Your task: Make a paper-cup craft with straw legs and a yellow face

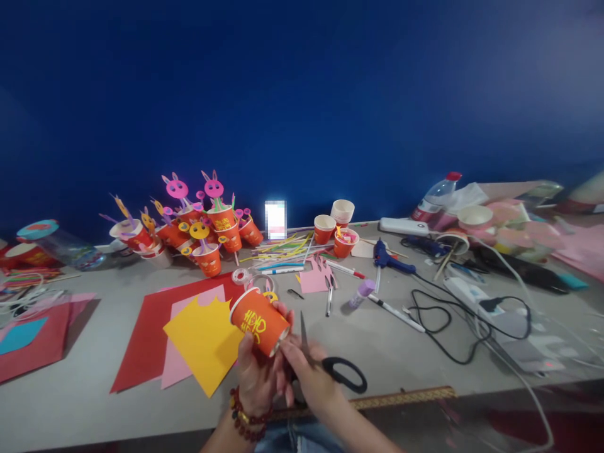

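A red paper cup (257,318) with yellow lettering lies tilted in my left hand (258,380), its rim facing up and left. My right hand (314,374) is at the cup's base, fingertips touching its lower edge. Black-handled scissors (346,372) pass through my right hand, one blade pointing up and a handle loop sticking out to the right. The fingers partly hide the scissors' middle. Just behind the cup is a small yellow round paper piece (270,296), partly covered. Beside the cup lie yellow paper (202,343), pink paper (172,362) and red paper (136,352).
Decorated paper cups (206,261) stand at the back left. Farther right are plain cups (325,228), a purple glue stick (362,293), a marker (396,313) and a blue glue gun (391,259). Black cables and a power strip (465,292) spread over the right side.
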`<state>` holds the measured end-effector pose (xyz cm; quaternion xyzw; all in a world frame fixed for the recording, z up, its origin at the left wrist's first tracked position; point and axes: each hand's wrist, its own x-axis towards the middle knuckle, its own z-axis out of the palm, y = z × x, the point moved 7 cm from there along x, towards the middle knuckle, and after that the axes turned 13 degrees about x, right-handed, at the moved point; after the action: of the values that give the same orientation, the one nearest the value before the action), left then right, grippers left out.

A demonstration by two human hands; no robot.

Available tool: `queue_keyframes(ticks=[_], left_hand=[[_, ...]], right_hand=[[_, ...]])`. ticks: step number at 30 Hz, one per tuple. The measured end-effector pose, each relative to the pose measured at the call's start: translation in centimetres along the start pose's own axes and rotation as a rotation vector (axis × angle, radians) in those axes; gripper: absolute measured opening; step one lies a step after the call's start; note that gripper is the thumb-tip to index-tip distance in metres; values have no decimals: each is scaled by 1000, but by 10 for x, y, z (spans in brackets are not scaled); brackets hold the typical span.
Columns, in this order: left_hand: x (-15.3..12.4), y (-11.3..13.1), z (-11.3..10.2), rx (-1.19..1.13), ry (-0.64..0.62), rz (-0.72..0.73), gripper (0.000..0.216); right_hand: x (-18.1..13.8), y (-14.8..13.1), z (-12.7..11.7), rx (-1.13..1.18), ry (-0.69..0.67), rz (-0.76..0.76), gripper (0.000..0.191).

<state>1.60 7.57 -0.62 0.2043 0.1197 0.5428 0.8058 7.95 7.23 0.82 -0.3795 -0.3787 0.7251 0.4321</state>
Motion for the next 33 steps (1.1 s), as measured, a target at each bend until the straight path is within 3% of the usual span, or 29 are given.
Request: queue_keyframes(ticks=[2,5,11,16,21,28,33], left_hand=[[1,9,-3,9,83,92,57],[2,10,-10,-6,159,104,55],[2,3,-21,61,273,52,50],[1,9,-13,60,298,88,56],[-1,9,-13,64,341,51,39],[4,1,-11,9,356,90,42],[5,0,-6,-2,329,124,50]], right_hand=[[0,-16,-5,-297,-25,-184,42],[-2,-36,-6,-629,-49,-443,32],[-2,-39,2,-1020,-89,-608,21],[4,-31,0,-1110,-81,-673,22],[8,-26,0,-1137,-73,-711,25],[0,-29,0,-991,-111,-644,24],[-7,-29,0,-785,-67,-553,40]])
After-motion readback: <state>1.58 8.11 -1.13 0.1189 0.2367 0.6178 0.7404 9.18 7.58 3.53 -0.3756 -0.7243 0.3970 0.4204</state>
